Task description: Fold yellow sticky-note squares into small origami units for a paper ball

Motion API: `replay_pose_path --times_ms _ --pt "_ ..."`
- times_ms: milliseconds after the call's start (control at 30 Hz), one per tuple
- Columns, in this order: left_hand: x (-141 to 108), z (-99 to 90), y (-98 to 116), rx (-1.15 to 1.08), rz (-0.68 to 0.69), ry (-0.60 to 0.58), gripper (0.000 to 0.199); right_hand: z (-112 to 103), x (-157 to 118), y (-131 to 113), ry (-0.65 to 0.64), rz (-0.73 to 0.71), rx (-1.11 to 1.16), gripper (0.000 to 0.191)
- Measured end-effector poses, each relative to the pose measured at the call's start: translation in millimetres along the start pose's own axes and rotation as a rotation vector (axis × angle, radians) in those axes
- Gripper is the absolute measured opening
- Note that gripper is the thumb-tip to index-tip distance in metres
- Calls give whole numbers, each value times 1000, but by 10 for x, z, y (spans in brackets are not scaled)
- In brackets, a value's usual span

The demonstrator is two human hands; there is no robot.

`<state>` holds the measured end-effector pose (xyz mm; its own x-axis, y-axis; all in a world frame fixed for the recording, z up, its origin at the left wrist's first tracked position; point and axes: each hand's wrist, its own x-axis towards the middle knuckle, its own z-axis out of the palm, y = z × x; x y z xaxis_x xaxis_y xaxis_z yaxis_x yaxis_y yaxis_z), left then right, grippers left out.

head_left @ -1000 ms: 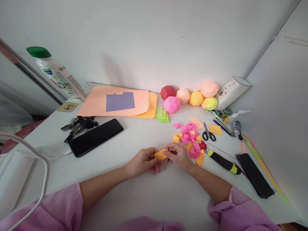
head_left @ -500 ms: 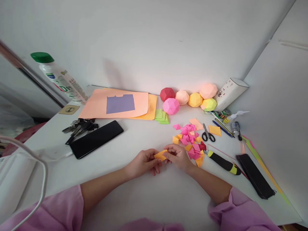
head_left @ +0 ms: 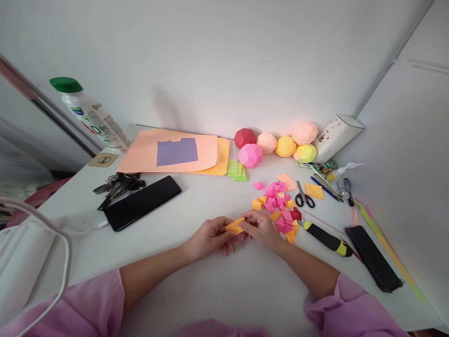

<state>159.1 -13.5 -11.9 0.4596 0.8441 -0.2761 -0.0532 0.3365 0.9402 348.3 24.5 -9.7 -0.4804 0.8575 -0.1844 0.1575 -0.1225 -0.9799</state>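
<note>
The orange paper piece sits between both hands.

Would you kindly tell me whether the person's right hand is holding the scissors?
No, the scissors lie on the table while the right hand holds a small orange paper.

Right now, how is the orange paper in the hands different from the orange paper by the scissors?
The held paper is gripped by the left hand and right hand; the loose paper lies on the table. The held paper shows as a narrow strip, partly covered by fingers; the loose paper looks broader and uncovered. Both are orange.
</note>
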Motion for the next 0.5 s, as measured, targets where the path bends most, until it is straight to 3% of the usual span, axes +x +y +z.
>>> replay_pose_path --times_ms 500 --pt "-14 7 41 17 -1 -32 37 7 -3 20 16 14 -22 26"
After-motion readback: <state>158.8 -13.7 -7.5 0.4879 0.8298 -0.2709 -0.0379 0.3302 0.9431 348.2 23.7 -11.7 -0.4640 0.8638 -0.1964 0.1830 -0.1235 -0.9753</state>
